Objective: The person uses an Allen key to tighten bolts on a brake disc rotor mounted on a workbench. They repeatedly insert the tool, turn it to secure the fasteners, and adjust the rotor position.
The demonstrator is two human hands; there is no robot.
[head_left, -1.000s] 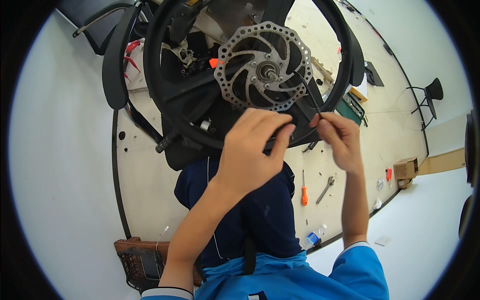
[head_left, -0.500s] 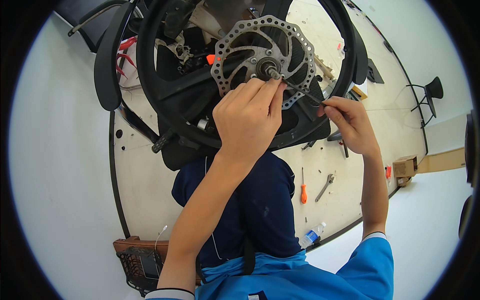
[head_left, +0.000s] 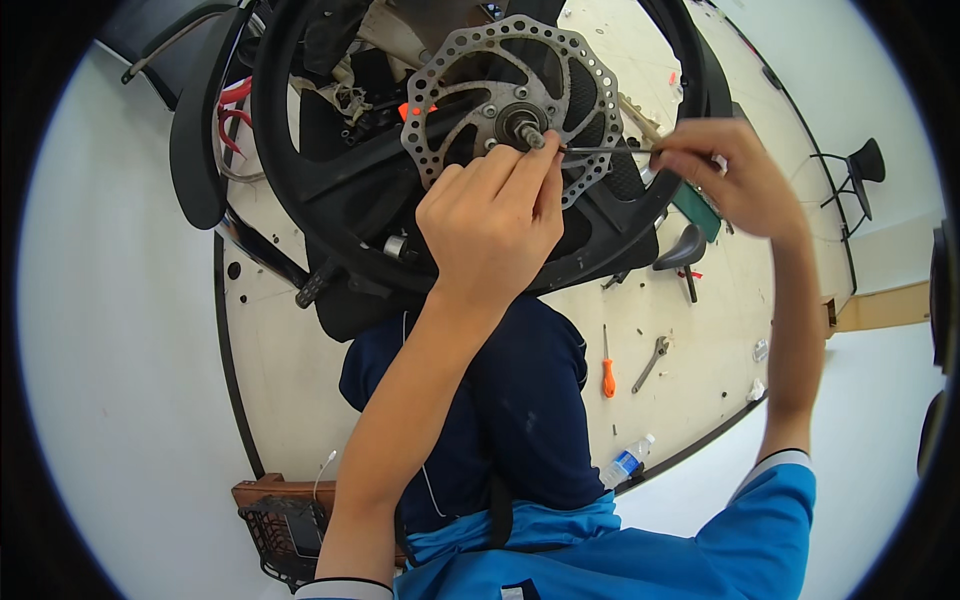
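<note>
A black wheel (head_left: 298, 192) lies across my lap, its silver brake disc (head_left: 420, 140) facing up around a threaded axle (head_left: 530, 135). My left hand (head_left: 492, 225) reaches over the hub, fingertips pinched at the inner end of a thin dark hex key (head_left: 610, 150), by a disc bolt beside the axle. Those fingers hide the bolt and the key's tip. Over the rim's right side, my right hand (head_left: 728, 175) is closed on the key's outer end, slightly blurred. The key runs almost level between both hands.
Beneath the wheel is a black chair seat, with an armrest (head_left: 200, 150) at left. On the floor lie an orange-handled screwdriver (head_left: 608, 375), an adjustable wrench (head_left: 651, 364), a bicycle saddle (head_left: 684, 249) and a water bottle (head_left: 627, 463). Red-handled tools (head_left: 232, 115) lie at upper left.
My right hand has swung up and to the right, turning the hex key from a downward slant to nearly level. My left fingertips stay beside the axle. The view has shifted slightly.
</note>
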